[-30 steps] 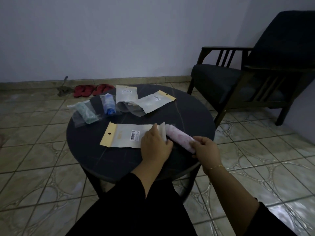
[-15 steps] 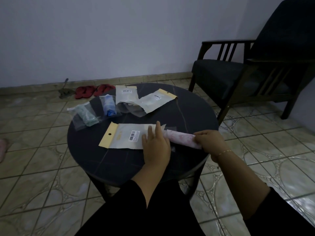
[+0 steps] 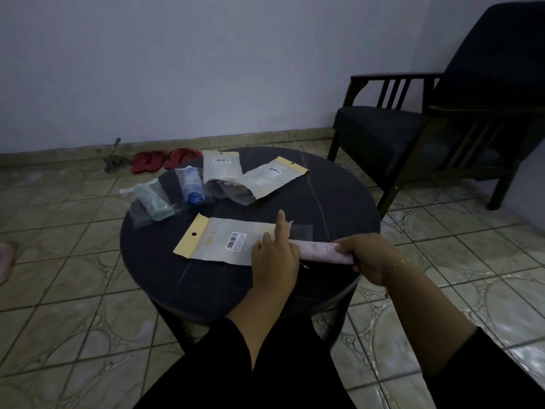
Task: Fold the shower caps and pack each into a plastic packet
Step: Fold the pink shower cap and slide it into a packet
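A rolled pink shower cap (image 3: 320,251) lies across the near side of the round dark table (image 3: 330,202). My right hand (image 3: 364,256) grips its right end. Its left end points at the open mouth of a flat plastic packet (image 3: 224,240) with a yellow header and a barcode label. My left hand (image 3: 275,255) rests on the packet's mouth with one finger stretched forward; whether it pinches the plastic is hidden. A green cap packet (image 3: 152,200) and a blue cap packet (image 3: 191,185) lie at the back left.
Two more packets (image 3: 222,169) (image 3: 272,180) with yellow headers lie at the table's far side. A dark wooden armchair (image 3: 436,125) stands at the right. Red slippers (image 3: 165,159) sit on the tiled floor by the wall.
The pink roll has turned more level and slid left toward the packet mouth. My left hand has raised one finger over the packet's opening.
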A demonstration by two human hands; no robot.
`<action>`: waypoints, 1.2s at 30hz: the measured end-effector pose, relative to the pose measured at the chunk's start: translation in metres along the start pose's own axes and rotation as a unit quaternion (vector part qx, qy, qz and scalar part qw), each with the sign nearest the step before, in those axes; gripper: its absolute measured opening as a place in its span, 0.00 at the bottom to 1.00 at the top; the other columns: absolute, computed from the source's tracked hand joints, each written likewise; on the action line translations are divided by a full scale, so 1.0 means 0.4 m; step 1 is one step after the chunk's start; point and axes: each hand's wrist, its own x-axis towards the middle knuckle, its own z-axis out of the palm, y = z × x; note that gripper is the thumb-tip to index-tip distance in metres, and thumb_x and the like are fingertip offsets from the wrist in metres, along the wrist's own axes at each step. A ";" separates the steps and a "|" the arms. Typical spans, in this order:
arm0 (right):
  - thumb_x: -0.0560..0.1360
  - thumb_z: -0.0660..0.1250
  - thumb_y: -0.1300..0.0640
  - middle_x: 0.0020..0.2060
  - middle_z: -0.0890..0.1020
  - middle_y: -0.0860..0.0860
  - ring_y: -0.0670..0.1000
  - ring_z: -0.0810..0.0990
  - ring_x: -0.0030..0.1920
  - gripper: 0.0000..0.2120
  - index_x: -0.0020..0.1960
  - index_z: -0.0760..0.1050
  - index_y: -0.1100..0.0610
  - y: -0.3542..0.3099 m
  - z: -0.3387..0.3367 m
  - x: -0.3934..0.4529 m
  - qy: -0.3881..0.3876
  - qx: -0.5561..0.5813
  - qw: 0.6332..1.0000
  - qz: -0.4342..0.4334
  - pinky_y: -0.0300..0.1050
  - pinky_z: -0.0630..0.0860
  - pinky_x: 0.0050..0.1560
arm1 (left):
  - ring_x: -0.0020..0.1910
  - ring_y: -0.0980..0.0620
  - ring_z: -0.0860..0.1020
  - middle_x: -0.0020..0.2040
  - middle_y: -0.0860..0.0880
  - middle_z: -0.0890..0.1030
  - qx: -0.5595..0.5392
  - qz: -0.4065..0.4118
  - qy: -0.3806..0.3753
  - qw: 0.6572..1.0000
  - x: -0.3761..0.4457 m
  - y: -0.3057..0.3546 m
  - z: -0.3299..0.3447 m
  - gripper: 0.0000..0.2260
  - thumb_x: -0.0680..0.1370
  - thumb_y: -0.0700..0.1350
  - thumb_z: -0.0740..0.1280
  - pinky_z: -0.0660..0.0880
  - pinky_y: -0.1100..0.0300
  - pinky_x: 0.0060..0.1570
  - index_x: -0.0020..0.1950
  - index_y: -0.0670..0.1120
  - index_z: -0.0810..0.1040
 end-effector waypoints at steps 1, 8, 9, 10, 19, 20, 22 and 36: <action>0.71 0.67 0.67 0.58 0.74 0.70 0.70 0.70 0.62 0.13 0.55 0.76 0.68 -0.001 0.003 0.001 0.003 -0.002 1.000 -0.005 0.65 0.66 0.63 | 0.65 0.46 0.71 0.68 0.44 0.72 -0.012 0.013 0.011 1.000 -0.001 -0.002 0.001 0.30 0.80 0.45 0.55 0.67 0.49 0.64 0.78 0.49 0.44; 0.74 0.67 0.64 0.54 0.80 0.65 0.65 0.78 0.57 0.10 0.54 0.79 0.65 -0.012 0.082 0.011 -0.001 -0.067 0.995 -0.068 0.57 0.75 0.56 | 0.68 0.45 0.67 0.72 0.43 0.65 0.007 0.068 0.001 0.998 -0.014 0.010 -0.009 0.30 0.76 0.51 0.43 0.65 0.49 0.62 0.78 0.46 0.51; 0.75 0.67 0.63 0.55 0.81 0.63 0.62 0.79 0.56 0.10 0.55 0.79 0.63 -0.015 0.090 0.015 0.000 -0.087 0.993 -0.078 0.54 0.75 0.56 | 0.71 0.46 0.64 0.74 0.44 0.64 -0.001 0.082 -0.015 0.997 -0.015 0.005 -0.016 0.29 0.76 0.52 0.45 0.64 0.49 0.63 0.78 0.48 0.50; 0.75 0.66 0.61 0.56 0.81 0.60 0.58 0.79 0.55 0.11 0.57 0.78 0.62 -0.017 0.094 0.018 0.003 -0.110 0.991 -0.082 0.50 0.74 0.54 | 0.73 0.47 0.60 0.75 0.45 0.61 -0.005 0.098 -0.032 0.995 -0.016 -0.004 -0.026 0.29 0.77 0.54 0.49 0.61 0.48 0.65 0.78 0.49 0.50; 0.73 0.69 0.59 0.49 0.77 0.52 0.45 0.74 0.43 0.12 0.55 0.74 0.58 0.007 0.116 0.031 0.103 -0.127 0.976 -0.143 0.32 0.66 0.35 | 0.77 0.47 0.39 0.79 0.51 0.42 0.105 0.098 -0.132 0.981 -0.026 -0.072 -0.064 0.35 0.71 0.64 0.31 0.39 0.49 0.73 0.77 0.57 0.43; 0.74 0.69 0.59 0.46 0.77 0.51 0.44 0.73 0.41 0.10 0.53 0.73 0.58 0.008 0.123 0.027 0.110 -0.119 0.974 -0.157 0.31 0.65 0.33 | 0.77 0.47 0.40 0.79 0.51 0.42 0.103 0.098 -0.125 0.982 -0.029 -0.072 -0.063 0.35 0.70 0.62 0.31 0.40 0.49 0.73 0.77 0.56 0.43; 0.74 0.69 0.60 0.41 0.75 0.49 0.45 0.74 0.40 0.06 0.48 0.72 0.57 0.012 0.141 0.017 0.109 -0.123 0.969 -0.183 0.32 0.65 0.33 | 0.77 0.48 0.40 0.79 0.50 0.42 0.099 0.099 -0.121 0.983 -0.031 -0.072 -0.064 0.35 0.70 0.61 0.31 0.40 0.49 0.74 0.77 0.56 0.42; 0.78 0.55 0.59 0.47 0.76 0.54 0.57 0.81 0.48 0.10 0.59 0.61 0.54 -0.028 0.167 0.009 0.025 0.058 0.992 -0.112 0.54 0.79 0.49 | 0.77 0.51 0.48 0.79 0.48 0.46 -0.012 0.096 -0.045 0.994 -0.037 -0.073 -0.079 0.43 0.77 0.58 0.62 0.43 0.54 0.74 0.75 0.51 0.30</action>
